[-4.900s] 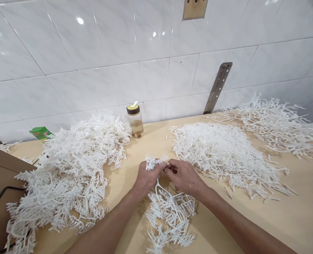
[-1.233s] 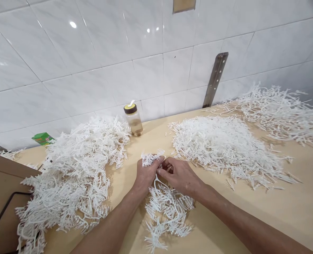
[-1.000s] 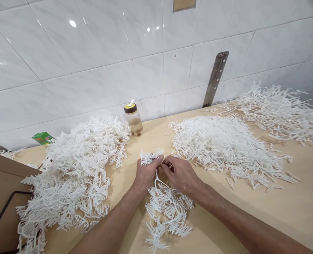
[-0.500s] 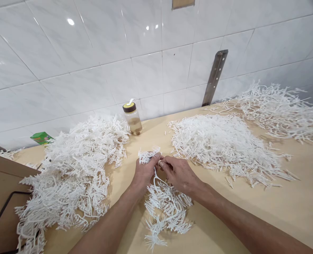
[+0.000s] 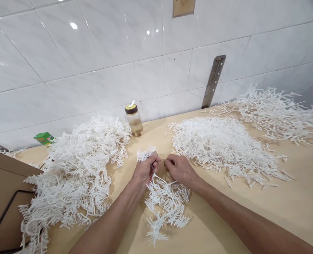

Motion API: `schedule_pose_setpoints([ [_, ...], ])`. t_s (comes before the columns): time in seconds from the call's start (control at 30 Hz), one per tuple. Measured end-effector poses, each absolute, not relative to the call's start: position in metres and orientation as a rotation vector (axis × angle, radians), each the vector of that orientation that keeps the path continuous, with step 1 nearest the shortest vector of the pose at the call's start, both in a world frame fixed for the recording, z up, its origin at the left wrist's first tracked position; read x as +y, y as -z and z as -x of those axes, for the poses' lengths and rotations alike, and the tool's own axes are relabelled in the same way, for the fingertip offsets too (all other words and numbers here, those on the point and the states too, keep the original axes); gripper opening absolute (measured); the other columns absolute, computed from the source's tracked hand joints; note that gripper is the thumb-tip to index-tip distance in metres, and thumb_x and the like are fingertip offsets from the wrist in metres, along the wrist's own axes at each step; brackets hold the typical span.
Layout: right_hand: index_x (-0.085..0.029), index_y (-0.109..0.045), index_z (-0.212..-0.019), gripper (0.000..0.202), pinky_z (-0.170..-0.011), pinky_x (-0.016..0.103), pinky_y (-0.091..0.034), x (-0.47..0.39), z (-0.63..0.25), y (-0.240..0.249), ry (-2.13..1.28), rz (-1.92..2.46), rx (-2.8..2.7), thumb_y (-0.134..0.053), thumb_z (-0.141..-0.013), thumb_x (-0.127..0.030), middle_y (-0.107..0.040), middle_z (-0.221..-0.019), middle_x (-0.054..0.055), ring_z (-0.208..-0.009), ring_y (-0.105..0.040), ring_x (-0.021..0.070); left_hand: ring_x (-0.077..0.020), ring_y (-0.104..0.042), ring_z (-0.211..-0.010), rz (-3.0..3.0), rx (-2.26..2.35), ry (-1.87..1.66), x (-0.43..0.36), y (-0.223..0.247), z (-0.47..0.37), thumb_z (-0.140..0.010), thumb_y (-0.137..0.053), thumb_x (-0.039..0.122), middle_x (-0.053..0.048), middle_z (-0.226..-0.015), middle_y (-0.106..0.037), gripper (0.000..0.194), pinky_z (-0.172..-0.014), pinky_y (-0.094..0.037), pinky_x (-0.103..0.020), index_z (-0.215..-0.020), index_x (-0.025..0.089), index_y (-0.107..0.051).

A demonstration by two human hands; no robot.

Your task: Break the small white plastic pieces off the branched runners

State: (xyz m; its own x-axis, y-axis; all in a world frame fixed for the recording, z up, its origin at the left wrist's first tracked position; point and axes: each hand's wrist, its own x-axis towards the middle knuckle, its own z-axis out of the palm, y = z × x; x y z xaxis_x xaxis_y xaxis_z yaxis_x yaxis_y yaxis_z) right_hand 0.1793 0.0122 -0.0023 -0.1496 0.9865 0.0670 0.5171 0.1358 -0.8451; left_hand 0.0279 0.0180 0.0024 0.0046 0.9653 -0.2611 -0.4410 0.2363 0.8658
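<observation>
A white branched sprig (image 5: 169,199) hangs down toward me over the tabletop, its stems running up into my left hand (image 5: 146,167). That hand is closed round the stems, and a frilly white tuft (image 5: 145,154) sticks out above its thumb. Just to the right, my right hand (image 5: 181,171) has its thumb and forefinger pinched together, a small gap from the left fingertips. What the pinch holds, if anything, is too small to name.
Heaps of white branched pieces lie at the left (image 5: 74,173), centre right (image 5: 220,144) and far right (image 5: 281,113). A bottle (image 5: 135,121) stands near the tiled wall, a green box (image 5: 44,138) behind the left heap. A brown carton (image 5: 8,187) is at the left edge.
My hands have moved slightly apart, opening a gap between their fingertips. The tuft above my left hand has shifted a little left. The view has tilted slightly upward.
</observation>
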Motion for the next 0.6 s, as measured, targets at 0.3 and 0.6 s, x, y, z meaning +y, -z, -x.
schedule_pose_setpoints([
  [0.3, -0.021, -0.068, -0.079, 0.022, -0.053, 0.028, -0.045, 0.023, -0.203, 0.002, -0.655, 1.484, -1.725, -0.053, -0.086, -0.035, -0.065, -0.06, 0.001, -0.051, -0.06, 0.0173, -0.0068, -0.04, -0.034, -0.953, 1.157, -1.115, 0.012, -0.014, -0.021, -0.061, -0.081, 0.052, 0.003, -0.047, -0.053, 0.043, -0.033, -0.024, -0.021, -0.064, 0.015, -0.061],
  [0.6, -0.017, -0.07, -0.092, 0.022, -0.068, 0.033, -0.05, 0.02, -0.204, -0.009, -0.464, 1.381, -1.808, -0.051, -0.087, -0.028, -0.071, -0.092, 0.008, -0.061, -0.06, 0.0157, -0.004, -0.032, -0.035, -1.005, 1.151, -1.041, 0.013, -0.015, -0.017, -0.065, -0.077, 0.049, 0.006, -0.046, -0.043, 0.044, -0.038, -0.017, -0.022, -0.053, 0.017, -0.05],
])
